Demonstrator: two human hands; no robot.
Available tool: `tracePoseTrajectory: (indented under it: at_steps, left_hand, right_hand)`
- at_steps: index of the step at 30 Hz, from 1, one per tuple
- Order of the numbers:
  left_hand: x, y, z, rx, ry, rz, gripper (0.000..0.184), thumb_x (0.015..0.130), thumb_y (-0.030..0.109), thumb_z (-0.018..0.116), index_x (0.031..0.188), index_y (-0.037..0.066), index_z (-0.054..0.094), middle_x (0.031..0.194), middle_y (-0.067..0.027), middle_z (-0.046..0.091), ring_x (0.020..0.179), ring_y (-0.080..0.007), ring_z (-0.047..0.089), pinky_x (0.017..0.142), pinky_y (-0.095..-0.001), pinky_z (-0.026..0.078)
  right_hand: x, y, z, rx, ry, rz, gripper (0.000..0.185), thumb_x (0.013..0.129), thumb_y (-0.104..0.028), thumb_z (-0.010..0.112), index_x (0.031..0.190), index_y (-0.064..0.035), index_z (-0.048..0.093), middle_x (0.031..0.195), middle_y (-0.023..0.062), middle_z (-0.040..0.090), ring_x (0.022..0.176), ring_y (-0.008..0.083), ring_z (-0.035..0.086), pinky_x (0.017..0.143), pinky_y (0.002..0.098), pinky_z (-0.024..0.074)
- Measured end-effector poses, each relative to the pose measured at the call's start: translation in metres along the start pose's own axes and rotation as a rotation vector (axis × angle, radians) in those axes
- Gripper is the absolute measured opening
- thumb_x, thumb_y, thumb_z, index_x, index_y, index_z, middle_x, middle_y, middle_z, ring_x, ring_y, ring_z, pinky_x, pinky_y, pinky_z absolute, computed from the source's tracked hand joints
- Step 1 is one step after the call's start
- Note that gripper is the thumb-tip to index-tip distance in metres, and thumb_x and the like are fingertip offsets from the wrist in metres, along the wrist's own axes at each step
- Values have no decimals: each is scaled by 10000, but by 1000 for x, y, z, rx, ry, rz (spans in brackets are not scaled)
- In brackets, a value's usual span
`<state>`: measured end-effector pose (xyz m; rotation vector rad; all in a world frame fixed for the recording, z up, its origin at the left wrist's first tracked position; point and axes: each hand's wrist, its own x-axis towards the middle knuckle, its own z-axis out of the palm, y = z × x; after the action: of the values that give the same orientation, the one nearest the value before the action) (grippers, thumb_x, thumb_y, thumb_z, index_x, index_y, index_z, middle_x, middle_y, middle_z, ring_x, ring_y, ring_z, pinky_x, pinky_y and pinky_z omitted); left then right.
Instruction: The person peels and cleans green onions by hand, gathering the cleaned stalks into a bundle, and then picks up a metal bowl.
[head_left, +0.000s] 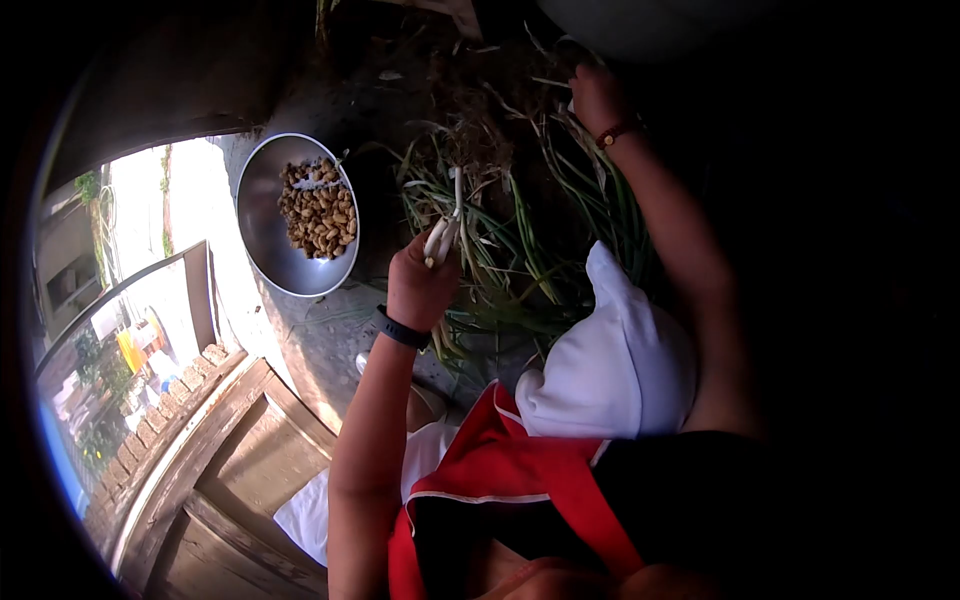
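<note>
My left hand (pixel 422 284), with a dark band on its wrist, is closed around a few white-stemmed scallions (pixel 441 238). Their pale ends stick out above the fingers. Past it, in shadow, my right hand (pixel 598 98) reaches to the far side of a heap of scallions (pixel 520 240) on the floor. Its fingers look curled, with a small pale bit beside them, but darkness hides what they grip. Green leaves spread between both arms, and tangled dry roots (pixel 480 140) lie at the heap's far end.
A metal bowl (pixel 262 215) holding unshelled peanuts (pixel 322 215) stands on the floor left of my left hand. White cloth (pixel 625 360) bulges up beside my right arm, near a red apron (pixel 510 460). A wooden door (pixel 235 475) and a bright opening are at left.
</note>
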<state>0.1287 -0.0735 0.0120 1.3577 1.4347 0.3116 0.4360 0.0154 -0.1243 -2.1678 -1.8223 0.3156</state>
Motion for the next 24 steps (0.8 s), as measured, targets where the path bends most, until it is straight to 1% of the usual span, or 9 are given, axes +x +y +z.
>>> tracePoseTrajectory:
  at_steps: [1,2,4,6,7,9,12,18,24]
  left_hand:
    - [-1,-4,-2,-72,-13,-35,108,787,33,566,891,4,573,748,-16,606,658,-51,533,604,-220,451]
    - [-2,-7,-4,-143,-28,-73,101,791,26,560,890,9,570,748,-14,607,663,-54,543,604,-218,455]
    - [-2,-10,-6,-177,-59,-53,214,803,55,580,1011,6,570,722,26,582,649,-53,521,603,-225,445]
    - [-2,-12,-9,-164,-83,-42,209,802,48,580,1006,5,570,743,13,594,674,-55,534,626,-224,447]
    - [-2,-12,-9,-159,-96,-31,207,801,45,581,1004,5,570,754,7,601,686,-56,540,638,-223,448]
    - [0,-10,-9,-191,-125,-28,206,801,38,575,1003,2,566,780,-6,613,714,-59,551,661,-219,447]
    - [0,-8,-9,-221,-167,-34,188,801,24,565,987,0,566,809,-25,629,739,-70,569,684,-219,451]
    - [9,0,-20,-414,-184,-135,108,813,11,541,919,10,564,802,-56,640,700,-100,589,650,-230,469]
    - [26,9,-12,-537,-150,-151,67,839,73,573,893,35,564,725,-42,617,588,-97,569,515,-222,460]
  right_hand:
    - [-2,-5,-10,-66,-140,7,100,807,-114,556,873,-39,548,867,191,596,823,347,581,670,437,476]
    - [-12,-17,-16,-1,-73,-61,182,799,-62,541,980,-60,529,988,184,565,889,341,567,713,426,477]
    - [-28,-48,-26,214,-111,-182,494,779,31,521,1233,-137,420,1250,145,437,1066,320,500,829,405,456]
    - [-36,-74,-27,525,-73,-298,457,788,11,539,1213,-131,450,1221,121,469,1092,285,494,852,387,448]
    - [-38,-83,-31,732,-233,-258,424,798,-20,557,1202,-111,465,1236,98,461,1040,228,533,845,337,459]
    - [-35,-98,-29,937,-283,-427,367,826,-35,547,1184,-80,484,1182,89,510,928,150,571,760,276,488]
    - [-24,-104,-34,1326,-913,-136,325,850,-74,548,1170,-54,497,1046,75,592,788,97,593,654,233,500]
    - [-25,-108,-49,1149,-956,-226,274,850,-142,568,1103,-42,537,792,24,617,626,81,585,559,225,491]
    - [-34,-111,-62,953,-931,-438,233,803,-131,582,1014,-34,561,752,51,613,605,105,582,565,262,479]
